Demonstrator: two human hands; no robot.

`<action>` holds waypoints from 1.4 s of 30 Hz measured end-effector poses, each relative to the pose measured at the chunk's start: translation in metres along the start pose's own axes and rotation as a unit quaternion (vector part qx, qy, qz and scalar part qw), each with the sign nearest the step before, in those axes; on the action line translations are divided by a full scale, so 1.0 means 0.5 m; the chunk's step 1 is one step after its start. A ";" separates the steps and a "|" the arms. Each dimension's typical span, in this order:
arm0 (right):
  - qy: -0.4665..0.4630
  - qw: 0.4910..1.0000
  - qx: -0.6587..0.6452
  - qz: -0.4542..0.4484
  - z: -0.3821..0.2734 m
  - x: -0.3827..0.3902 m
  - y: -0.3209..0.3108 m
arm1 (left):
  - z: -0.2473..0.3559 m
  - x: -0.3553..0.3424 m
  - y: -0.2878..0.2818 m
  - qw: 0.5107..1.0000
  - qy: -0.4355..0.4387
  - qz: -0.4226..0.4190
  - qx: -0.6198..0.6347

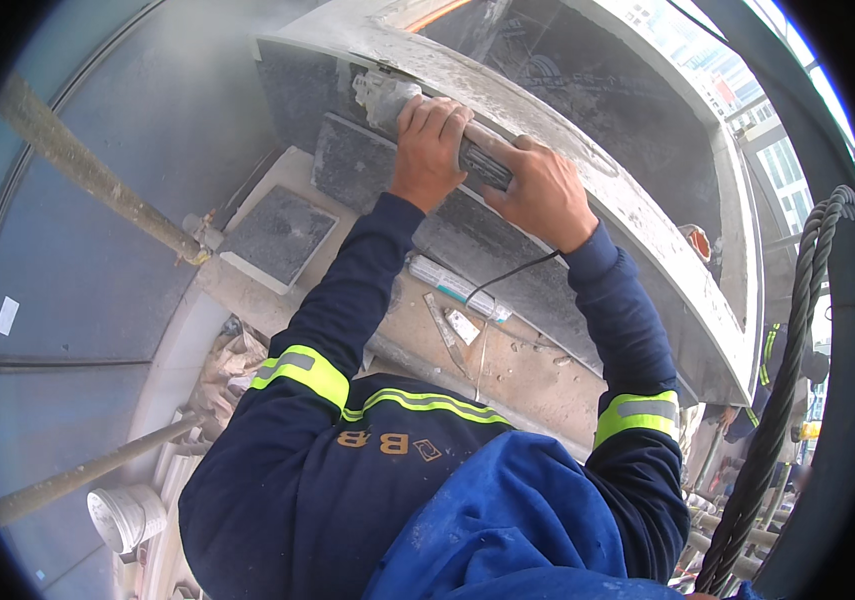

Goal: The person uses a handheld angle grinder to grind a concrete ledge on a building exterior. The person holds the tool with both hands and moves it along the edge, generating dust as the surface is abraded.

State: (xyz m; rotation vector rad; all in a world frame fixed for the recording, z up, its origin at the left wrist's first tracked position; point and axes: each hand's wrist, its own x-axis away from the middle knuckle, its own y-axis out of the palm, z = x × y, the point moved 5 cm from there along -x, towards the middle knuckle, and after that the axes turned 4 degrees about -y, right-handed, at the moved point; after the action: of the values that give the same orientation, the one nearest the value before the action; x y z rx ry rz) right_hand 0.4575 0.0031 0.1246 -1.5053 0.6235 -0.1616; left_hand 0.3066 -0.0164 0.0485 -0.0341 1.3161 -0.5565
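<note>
A dust-caked corded power tool, seemingly an angle grinder (pixel 385 95), is held at the edge of a pale-rimmed stone panel (pixel 547 105). My left hand (pixel 429 150) wraps round its front, close behind the whitened head. Further back, my right hand (pixel 544 190) grips the rear of the body, and the black cord (pixel 512 272) trails below my right wrist. The tool's working end is hidden by dust and by the panel's edge. Beneath my arms lies a white sealant tube (pixel 457 287) on a dusty board.
A square grey stone piece (pixel 279 236) lies left of my left arm. Metal poles (pixel 97 170) cross the left side, with a white bucket (pixel 127 518) below. A thick steel cable (pixel 782 400) runs down the right. Behind it, another person's sleeve (pixel 769 360) shows. Dust hangs at upper left.
</note>
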 end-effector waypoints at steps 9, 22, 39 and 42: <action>-0.014 1.000 -0.012 0.018 -0.001 -0.032 0.022 | -0.038 -0.003 -0.001 1.000 -0.003 -0.007 0.009; -0.017 1.000 -0.008 0.018 -0.003 -0.044 0.027 | -0.053 -0.005 -0.001 0.999 -0.007 -0.036 -0.007; 0.005 1.000 -0.001 0.002 0.000 0.028 -0.018 | 0.032 0.002 0.000 1.000 0.000 0.002 0.014; -0.001 1.000 -0.007 0.009 0.000 0.018 -0.009 | 0.017 0.003 0.004 1.000 0.001 0.006 0.007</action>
State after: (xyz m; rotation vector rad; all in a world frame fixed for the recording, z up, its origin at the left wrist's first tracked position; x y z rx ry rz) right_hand 0.4662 -0.0012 0.1263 -1.5129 0.6382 -0.1430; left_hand 0.3154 -0.0179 0.0490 -0.0151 1.3133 -0.5554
